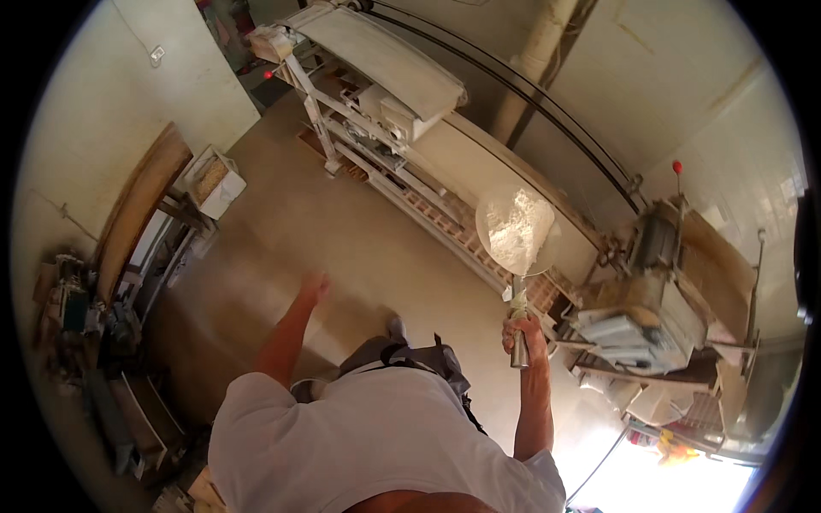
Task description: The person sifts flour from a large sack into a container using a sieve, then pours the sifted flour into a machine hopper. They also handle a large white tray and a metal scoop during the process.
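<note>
Two bare hands in view, ahead of a white shirt. Right hand: fingers wrapped snugly around the metal handle of a round scoop; its lower end sticks out below the grip. Left hand: motion-blurred, arm stretched forward, no object visible in it; how far its fingers are spread, cannot tell.

Scoop lies straight beyond the right fingers, its pan pale and see-through at the rim, bearing a heap of white powder. Between fingers and pan, some pale wrapping around the handle. In this view the pan overlaps the long bed of a machine; whether the two touch, cannot tell.

Farther off, ahead and left of the right fingers: a broad pale belt at the machine's far end, on a light frame. Dark cables or rods run along the wall behind.

Right of the right fingers: a worn, pale machine unit with a dark roller and a red-knobbed lever. Bright light behind and to the right of the same fingers.

Left fingers hang over the brown floor, well apart from the scoop. Ahead and left of them: a white box with tan contents, beside a long brown board.
</note>
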Motion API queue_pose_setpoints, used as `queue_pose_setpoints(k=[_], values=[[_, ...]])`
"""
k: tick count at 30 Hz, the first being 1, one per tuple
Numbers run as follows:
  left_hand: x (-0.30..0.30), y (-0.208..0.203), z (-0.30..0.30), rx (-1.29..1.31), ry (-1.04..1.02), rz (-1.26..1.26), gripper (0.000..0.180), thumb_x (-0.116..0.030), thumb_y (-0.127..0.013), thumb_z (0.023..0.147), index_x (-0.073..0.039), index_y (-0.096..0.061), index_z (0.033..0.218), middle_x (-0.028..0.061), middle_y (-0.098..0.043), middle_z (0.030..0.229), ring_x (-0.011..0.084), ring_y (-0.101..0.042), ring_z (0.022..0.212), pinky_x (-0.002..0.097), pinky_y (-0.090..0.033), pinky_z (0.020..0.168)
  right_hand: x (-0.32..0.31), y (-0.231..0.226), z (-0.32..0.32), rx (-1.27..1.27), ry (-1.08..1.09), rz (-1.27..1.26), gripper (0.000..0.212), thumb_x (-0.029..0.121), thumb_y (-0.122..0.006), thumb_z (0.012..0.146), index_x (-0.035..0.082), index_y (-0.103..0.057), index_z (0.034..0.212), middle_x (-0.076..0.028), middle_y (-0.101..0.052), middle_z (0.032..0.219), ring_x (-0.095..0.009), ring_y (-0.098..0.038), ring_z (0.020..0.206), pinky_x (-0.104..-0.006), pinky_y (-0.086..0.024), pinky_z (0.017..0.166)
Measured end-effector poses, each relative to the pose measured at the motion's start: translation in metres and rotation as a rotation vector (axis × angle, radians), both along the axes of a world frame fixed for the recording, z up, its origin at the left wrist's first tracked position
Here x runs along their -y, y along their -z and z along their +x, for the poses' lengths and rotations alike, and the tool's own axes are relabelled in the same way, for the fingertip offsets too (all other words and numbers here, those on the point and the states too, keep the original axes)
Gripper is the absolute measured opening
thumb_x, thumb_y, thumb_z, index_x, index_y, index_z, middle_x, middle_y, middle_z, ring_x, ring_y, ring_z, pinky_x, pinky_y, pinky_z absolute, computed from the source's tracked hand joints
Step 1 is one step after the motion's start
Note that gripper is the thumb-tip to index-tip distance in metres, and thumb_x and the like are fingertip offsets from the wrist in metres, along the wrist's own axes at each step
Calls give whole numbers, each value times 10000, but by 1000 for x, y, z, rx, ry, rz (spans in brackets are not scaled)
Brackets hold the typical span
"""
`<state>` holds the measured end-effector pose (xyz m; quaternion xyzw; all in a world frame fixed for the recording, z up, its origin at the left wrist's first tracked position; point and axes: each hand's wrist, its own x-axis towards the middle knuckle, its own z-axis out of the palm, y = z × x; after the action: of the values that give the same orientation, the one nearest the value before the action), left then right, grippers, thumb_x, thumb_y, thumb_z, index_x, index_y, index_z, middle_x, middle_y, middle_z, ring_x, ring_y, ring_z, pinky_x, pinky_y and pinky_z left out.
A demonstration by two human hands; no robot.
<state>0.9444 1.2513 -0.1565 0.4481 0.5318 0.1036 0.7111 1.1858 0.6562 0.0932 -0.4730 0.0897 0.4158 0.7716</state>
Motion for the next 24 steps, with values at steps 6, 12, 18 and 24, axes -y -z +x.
queue_pose_setpoints(k=[6, 12, 18, 24], values=[[-36, -119, 324, 217, 204, 262, 391, -289, -622, 1000, -53, -557, 1305, 61, -672, 951, 188, -702, 765, 300, -528, 617, -79, 1, 104, 16, -7, 25, 153, 135, -601, 862, 53, -510, 954, -27, -514, 666, -133, -523, 445, -278, -426, 371], [-85, -163, 554, 161, 54, 455, 350, -248, -618, 983, 14, -546, 1204, 138, -651, 986, 221, -697, 693, 309, -496, 466, -146, 12, 209, 56, -67, -61, 146, 120, -592, 827, 44, -531, 937, -38, -532, 663, -140, -520, 435, -285, -438, 371], [-137, -158, 635, 131, -43, 592, 257, -187, -598, 964, 68, -566, 959, 170, -651, 803, 264, -640, 504, 366, -490, 386, -209, 6, 274, 24, -21, -64, 188, 128, -597, 813, 20, -528, 950, -40, -533, 671, -134, -521, 430, -279, -449, 367], [-238, -142, 639, -141, 29, 1293, 227, -136, -547, 960, 76, -559, 878, 185, -658, 751, 328, -701, 759, 455, -554, 546, -272, -20, 293, 15, 92, -131, 221, 118, -593, 817, 20, -540, 1007, -32, -523, 670, -133, -514, 428, -272, -429, 365]])
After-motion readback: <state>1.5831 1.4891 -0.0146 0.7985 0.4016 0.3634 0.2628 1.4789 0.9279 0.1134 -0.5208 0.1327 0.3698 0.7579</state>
